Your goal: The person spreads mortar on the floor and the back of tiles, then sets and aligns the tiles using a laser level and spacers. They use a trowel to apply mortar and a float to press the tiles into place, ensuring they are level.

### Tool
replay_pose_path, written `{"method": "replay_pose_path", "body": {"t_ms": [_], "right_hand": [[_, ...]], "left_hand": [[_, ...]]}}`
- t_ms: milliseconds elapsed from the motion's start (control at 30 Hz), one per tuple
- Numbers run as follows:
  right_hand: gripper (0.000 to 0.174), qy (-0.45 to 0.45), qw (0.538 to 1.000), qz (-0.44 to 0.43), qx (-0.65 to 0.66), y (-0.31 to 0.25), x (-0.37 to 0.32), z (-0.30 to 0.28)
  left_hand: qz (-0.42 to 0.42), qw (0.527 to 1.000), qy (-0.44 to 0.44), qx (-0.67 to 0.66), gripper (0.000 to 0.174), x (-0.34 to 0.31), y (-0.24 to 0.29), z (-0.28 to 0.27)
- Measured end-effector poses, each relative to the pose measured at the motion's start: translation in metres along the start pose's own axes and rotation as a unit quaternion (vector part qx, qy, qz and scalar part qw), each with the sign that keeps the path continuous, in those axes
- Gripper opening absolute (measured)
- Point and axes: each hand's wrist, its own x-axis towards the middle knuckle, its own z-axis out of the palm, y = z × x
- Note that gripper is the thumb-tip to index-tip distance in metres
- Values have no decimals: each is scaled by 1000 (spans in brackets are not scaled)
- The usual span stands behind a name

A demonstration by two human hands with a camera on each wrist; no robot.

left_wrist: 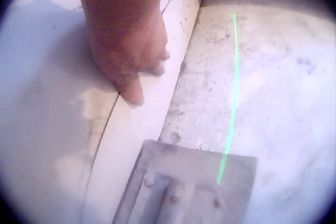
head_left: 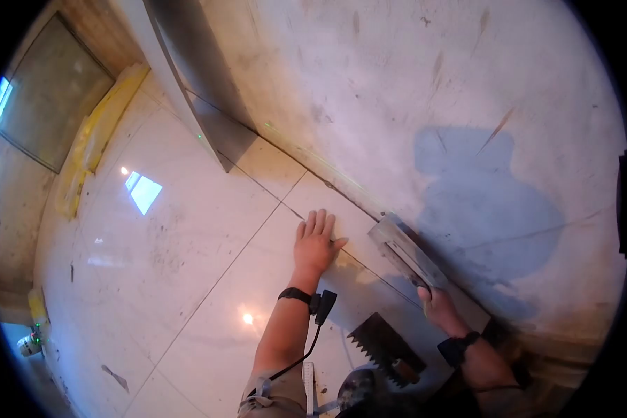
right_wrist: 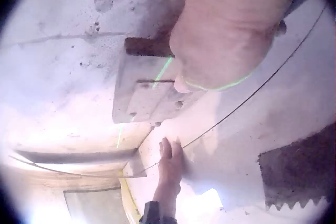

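My left hand (head_left: 315,245) rests on the pale floor tiles with its fingers extended, the thumb lying by a joint near the wall (left_wrist: 134,90). With my right hand (head_left: 439,308) I grip the handle of a finishing trowel (head_left: 405,249). Its flat metal blade (left_wrist: 239,182) lies close along the base of the wall, crossed by a green laser line (left_wrist: 234,77) in the left wrist view. Rivets show on the trowel's back in both wrist views. My right fingers are mostly hidden behind the wrist (right_wrist: 226,40) in the right wrist view.
A dark notched trowel (head_left: 380,338) lies on the floor between my forearms. A tall grey panel (head_left: 181,76) stands at the wall ahead. Yellow sheeting (head_left: 104,129) runs along the far left edge. At the lower left sits a small device with green lights (head_left: 29,344).
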Motion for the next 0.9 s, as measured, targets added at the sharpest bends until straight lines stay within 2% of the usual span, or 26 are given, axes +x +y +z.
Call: {"method": "replay_pose_path", "body": {"t_ms": [67, 167, 267, 300, 367, 467, 567, 700, 767, 800, 833, 900], "right_hand": [[34, 32, 999, -7, -36, -23, -13, -8], [32, -23, 999, 19, -37, 26, -35, -7], [27, 9, 987, -25, -156, 51, -35, 4], [27, 20, 990, -27, -135, 40, -24, 2], [27, 24, 995, 6, -94, 12, -42, -6], [29, 25, 995, -2, -94, 38, -47, 8], [30, 5, 995, 23, -93, 30, -41, 3], [31, 40, 997, 8, -63, 11, -40, 0], [32, 51, 995, 12, -90, 14, -39, -5], [32, 39, 997, 20, -64, 14, -38, -8], [32, 27, 999, 25, -38, 14, -35, -13], [33, 19, 1000, 12, 2, 12, -32, -19]], "left_hand": [[1, 1000, -4, -5, 67, -1, -1, -1], [3, 1000, -24, 7, 67, -2, 0, -2], [11, 1000, -29, 6, 67, 2, 0, 2], [9, 1000, -28, 4, 67, 2, -4, 3], [2, 999, -37, 5, 67, -5, -1, 5], [2, 1000, -30, 7, 67, -1, -2, 2], [4, 1000, -27, 14, 68, 2, -2, 0], [4, 999, -45, 11, 63, 3, 1, -8], [-49, 998, 6, 29, 61, 6, -19, -3], [-70, 997, 27, 36, 59, 8, -32, -2], [-126, 991, 36, 8, 55, 10, -42, -10], [-110, 991, 24, 66, 54, 10, -66, -9]]}}
